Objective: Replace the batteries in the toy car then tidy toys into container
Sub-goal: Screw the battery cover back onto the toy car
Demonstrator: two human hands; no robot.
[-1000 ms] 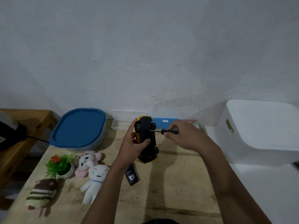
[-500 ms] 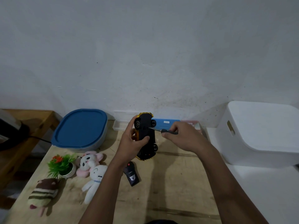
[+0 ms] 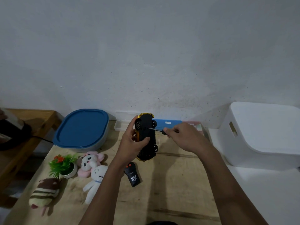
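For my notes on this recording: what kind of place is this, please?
Probably a room at home: a plain wooden table against a white wall, a white plush toy on it, and a white storage bin beside it.

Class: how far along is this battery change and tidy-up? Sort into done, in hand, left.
Done: nothing finished shows. In hand: the left hand grips the upturned toy car while the right hand holds a screwdriver against its underside. Left: swapping batteries, then tidying; three plush toys and the remote lie on the table.
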